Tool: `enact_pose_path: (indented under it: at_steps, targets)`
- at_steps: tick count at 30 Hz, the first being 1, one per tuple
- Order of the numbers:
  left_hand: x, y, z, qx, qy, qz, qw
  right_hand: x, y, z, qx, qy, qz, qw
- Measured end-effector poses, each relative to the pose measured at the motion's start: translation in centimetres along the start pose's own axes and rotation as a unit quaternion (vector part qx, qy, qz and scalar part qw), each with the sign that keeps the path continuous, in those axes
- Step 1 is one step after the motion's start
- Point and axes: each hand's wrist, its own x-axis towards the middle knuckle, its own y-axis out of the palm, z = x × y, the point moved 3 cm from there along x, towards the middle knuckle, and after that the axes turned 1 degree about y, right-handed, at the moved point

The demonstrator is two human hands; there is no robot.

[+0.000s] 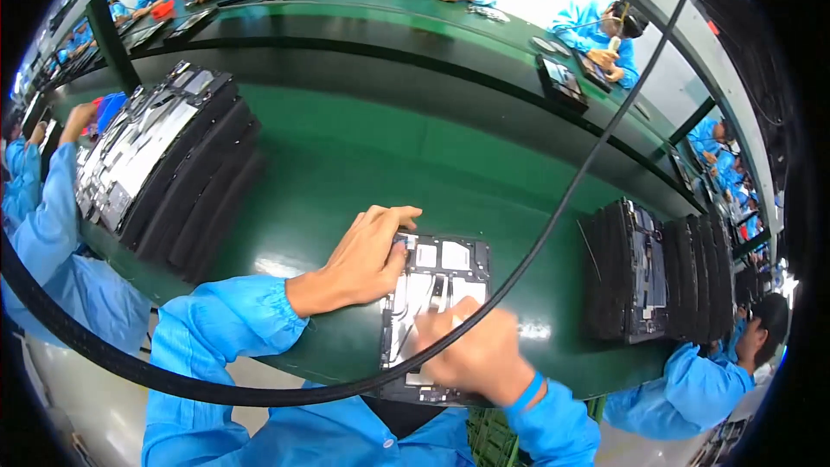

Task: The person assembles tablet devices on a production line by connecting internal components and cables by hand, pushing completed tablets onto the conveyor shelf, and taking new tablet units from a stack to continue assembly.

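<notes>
An opened tablet-like device [454, 258], its silver panels and dark inner parts showing, lies flat on the green table in front of me. My left hand [367, 252] rests at its upper left corner, fingers stretched out and thumb against the left edge. Over the device's lower middle, my right hand [474, 348] is curled closed and smeared by motion. Its fingertips are partly hidden, so what it may hold cannot be made out. A blue band [529, 391] circles the right wrist.
A tall stack of opened devices between black pads [177, 151] stands at left; another stack [644, 272] is at right. A thick black cable [553, 229] crosses the view. Co-workers in blue sit at both sides and behind the dark raised ledge [363, 47].
</notes>
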Motion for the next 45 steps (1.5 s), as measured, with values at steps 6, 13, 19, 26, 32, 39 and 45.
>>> enact_pose_path:
  at_steps: [6, 13, 19, 26, 32, 39, 45]
  targets:
    - [-0.4, -1.4, -0.3, -0.06, -0.004, 0.043, 0.997, 3.2, 4.8, -11.1, 0.186, 0.116, 0.009, 0.976]
    - [-0.3, -2.9, 0.4, -0.074, 0.031, 0.137, 0.987, 2.8, 4.9, -9.7, 0.154, 0.206, -0.046, 0.965]
    - [-0.4, -3.2, 0.8, -0.102, 0.047, 0.172, 0.979, 3.1, 4.9, -9.5, 0.123, 0.172, -0.045, 0.976]
    - [-0.3, -2.7, -0.3, -0.089, 0.019, 0.176, 0.98, 3.7, 4.2, -8.6, 0.088, 0.12, 0.007, 0.989]
    - [-0.5, -2.6, -0.4, -0.046, 0.028, 0.164, 0.985, 3.4, 4.4, -9.1, 0.116, 0.099, 0.033, 0.988]
    - [-0.8, -2.4, -0.4, -0.055, 0.034, 0.135, 0.989, 3.1, 4.7, -9.5, 0.17, 0.166, 0.088, 0.967]
    - [-1.0, -2.2, -0.2, -0.045, 0.046, 0.118, 0.991, 3.3, 5.4, -9.5, 0.154, 0.206, 0.039, 0.966]
